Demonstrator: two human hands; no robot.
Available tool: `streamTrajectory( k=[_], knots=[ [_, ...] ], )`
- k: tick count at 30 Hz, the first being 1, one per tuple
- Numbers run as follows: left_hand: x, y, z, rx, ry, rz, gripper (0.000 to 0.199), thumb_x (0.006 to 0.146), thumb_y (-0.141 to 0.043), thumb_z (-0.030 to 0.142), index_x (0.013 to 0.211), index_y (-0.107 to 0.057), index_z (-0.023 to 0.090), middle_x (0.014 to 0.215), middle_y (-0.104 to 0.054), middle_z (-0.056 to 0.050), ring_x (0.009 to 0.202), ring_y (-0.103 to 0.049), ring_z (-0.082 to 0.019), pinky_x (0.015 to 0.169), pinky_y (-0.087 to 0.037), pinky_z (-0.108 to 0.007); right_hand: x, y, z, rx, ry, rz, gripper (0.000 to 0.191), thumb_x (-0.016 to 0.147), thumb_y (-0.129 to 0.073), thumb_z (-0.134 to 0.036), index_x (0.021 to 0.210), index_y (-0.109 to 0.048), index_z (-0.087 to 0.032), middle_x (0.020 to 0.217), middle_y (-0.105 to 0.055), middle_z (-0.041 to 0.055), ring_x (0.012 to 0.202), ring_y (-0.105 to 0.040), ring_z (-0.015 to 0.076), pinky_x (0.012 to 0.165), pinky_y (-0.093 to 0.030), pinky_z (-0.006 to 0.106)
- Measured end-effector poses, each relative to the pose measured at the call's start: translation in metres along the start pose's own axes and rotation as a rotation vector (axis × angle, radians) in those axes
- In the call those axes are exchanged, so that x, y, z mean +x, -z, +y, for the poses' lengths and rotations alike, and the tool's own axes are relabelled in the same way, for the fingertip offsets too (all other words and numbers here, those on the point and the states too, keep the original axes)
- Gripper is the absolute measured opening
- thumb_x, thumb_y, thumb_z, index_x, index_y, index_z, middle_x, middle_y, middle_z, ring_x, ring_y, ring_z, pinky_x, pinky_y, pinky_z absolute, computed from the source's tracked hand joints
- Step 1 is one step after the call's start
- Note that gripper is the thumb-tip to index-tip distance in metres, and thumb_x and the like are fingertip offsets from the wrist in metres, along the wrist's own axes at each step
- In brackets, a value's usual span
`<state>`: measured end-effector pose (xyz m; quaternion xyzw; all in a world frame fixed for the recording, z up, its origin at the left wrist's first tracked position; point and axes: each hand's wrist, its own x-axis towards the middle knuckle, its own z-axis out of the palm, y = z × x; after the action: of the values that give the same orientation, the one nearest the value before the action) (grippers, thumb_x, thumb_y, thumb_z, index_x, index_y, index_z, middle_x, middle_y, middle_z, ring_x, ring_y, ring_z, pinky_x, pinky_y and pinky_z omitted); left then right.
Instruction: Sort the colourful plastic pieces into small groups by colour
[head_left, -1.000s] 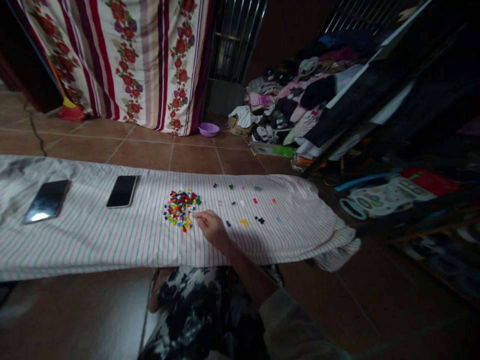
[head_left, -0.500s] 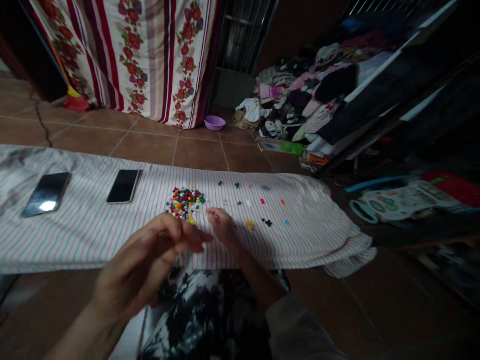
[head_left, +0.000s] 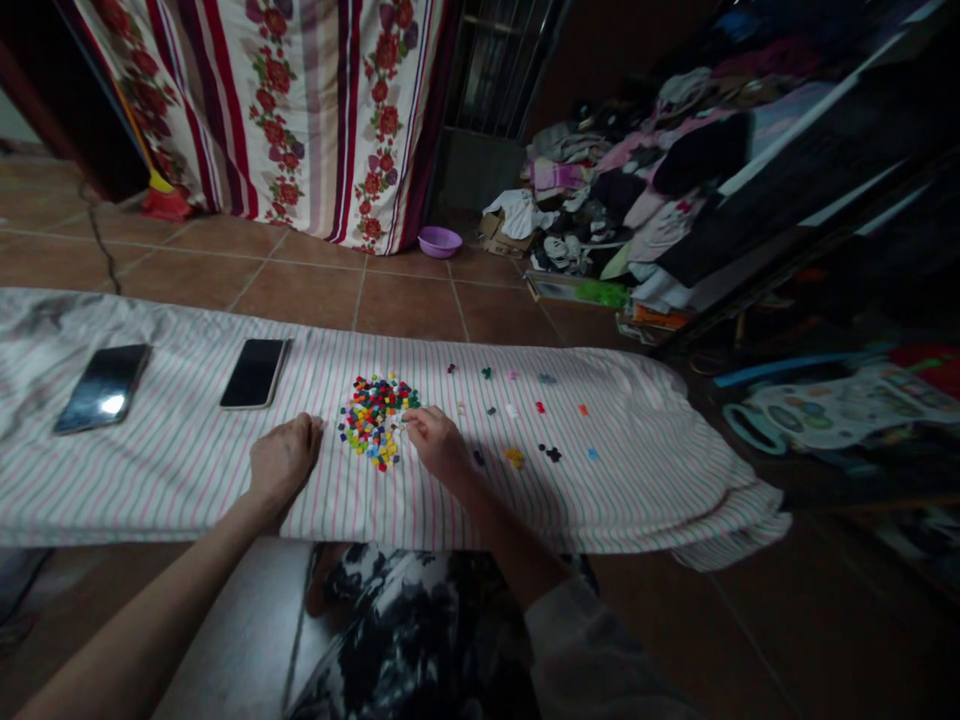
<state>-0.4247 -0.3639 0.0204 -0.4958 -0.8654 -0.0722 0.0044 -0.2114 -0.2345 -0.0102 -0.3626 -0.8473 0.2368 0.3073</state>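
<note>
From the head camera, I see a person seated at a long striped cloth (head_left: 622, 510), both bare arms reaching over it. A heap of small coloured pieces (head_left: 373, 422) lies near the middle of the cloth, a dense mix of red, blue, yellow and green. It holds by far the most pieces. To its right, about 13 small groups (head_left: 514, 457) sit in 2 loose rows, well apart from the heap and from one another, and most look like a single colour. So only a small share lies spread out, while the bulk stands mixed in the heap.

The right hand (head_left: 439, 445) is just beside the heap's right edge, its fingers (head_left: 414, 420) drawn narrow; I cannot tell at this size whether they hold a piece. The left hand (head_left: 285, 460) rests on the cloth just left of the heap, its fingers loosely open with nothing showing in them.

Farther left, a phone (head_left: 255, 373) and a second phone (head_left: 102, 388) lie flat on the cloth. Beyond it, a purple basin (head_left: 439, 241) sits on the tile floor (head_left: 300, 295) near a pile of clothes (head_left: 607, 170).
</note>
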Motion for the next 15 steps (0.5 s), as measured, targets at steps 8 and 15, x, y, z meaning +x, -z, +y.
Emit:
streamTrajectory(
  k=[8, 15],
  knots=[
    [0.001, -0.011, -0.001, 0.014, -0.102, 0.067, 0.045, 0.097, -0.026, 0.041, 0.085, -0.062, 0.018, 0.086, -0.072, -0.013, 0.082, -0.067, -0.023, 0.068, -0.039, -0.031, 0.005, -0.008, -0.006, 0.024, 0.069, -0.048, 0.024, 0.087, -0.055, -0.013, 0.096, -0.074, -0.023, 0.094, -0.064, 0.0044, 0.085, -0.062, 0.016, 0.081, -0.051, 0.027],
    [0.001, -0.01, 0.0, 0.007, -0.101, 0.047, 0.042, 0.097, -0.027, 0.039, 0.088, -0.062, 0.019, 0.089, -0.072, -0.011, 0.085, -0.067, -0.022, 0.071, -0.04, -0.031, 0.023, -0.021, -0.014, 0.009, 0.082, -0.094, 0.023, 0.09, -0.056, -0.015, 0.098, -0.075, -0.025, 0.095, -0.062, 0.0035, 0.084, -0.061, 0.0154, 0.08, -0.05, 0.026]
  ],
)
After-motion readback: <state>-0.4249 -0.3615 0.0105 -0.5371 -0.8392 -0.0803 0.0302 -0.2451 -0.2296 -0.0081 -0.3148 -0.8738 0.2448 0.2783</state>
